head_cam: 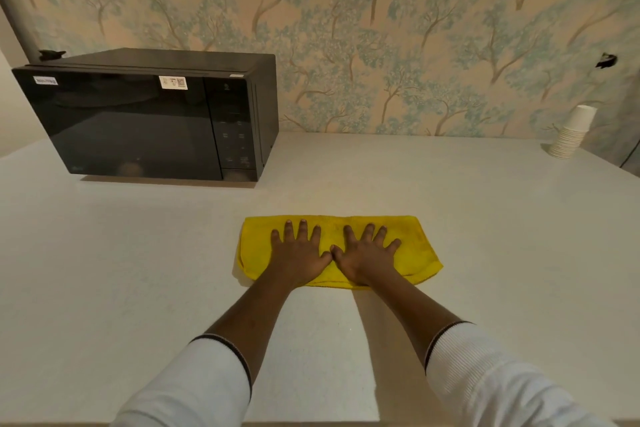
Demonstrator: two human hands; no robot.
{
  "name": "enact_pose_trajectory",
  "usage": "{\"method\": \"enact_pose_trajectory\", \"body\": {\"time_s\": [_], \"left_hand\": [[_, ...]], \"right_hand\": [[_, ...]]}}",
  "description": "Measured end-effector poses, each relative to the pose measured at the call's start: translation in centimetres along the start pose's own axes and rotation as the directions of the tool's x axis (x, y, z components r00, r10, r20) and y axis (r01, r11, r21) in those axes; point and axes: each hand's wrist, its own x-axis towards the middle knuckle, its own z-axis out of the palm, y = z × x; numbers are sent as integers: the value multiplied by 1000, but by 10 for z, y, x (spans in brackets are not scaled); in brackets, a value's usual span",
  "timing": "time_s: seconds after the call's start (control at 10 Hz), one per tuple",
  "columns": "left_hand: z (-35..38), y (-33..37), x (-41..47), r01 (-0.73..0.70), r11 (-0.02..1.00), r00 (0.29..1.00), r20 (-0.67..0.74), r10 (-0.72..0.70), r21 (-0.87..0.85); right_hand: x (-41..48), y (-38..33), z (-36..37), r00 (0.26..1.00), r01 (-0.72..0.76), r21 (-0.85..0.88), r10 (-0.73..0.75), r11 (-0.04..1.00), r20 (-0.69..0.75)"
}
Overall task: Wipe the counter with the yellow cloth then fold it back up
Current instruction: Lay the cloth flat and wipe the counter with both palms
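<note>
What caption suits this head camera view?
Both hands, left hand and right hand, press flat on a folded yellow cloth on the counter.

You can read no text here. The microwave [149,118] carries 2 white stickers [173,82] on its door, 1 with what looks like a QR code, and control-panel markings [232,142]; all are too small and blurred for you to read.

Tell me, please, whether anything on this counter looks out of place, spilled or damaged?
Nothing stands out. The yellow cloth lies folded flat under the left hand and right hand, the microwave sits closed, and the paper cups are stacked upside down.
</note>
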Motion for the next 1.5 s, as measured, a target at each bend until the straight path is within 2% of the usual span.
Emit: {"method": "enact_pose_trajectory", "body": {"time_s": [0.4, 0.8, 1.5], "left_hand": [[0, 43, -5, -69, 998, 997, 27, 69, 1], [4, 67, 34, -114, 993, 993, -2, 114, -11], [6, 39, 113, -88, 996, 996, -28, 88, -12]], "right_hand": [[-19, 39, -2, 997, -71, -9, 70, 997, -6], [19, 64, -5, 994, -113, -24, 113, 993, -11], [113, 44, -4, 997, -73, -31, 73, 997, -1]]}}
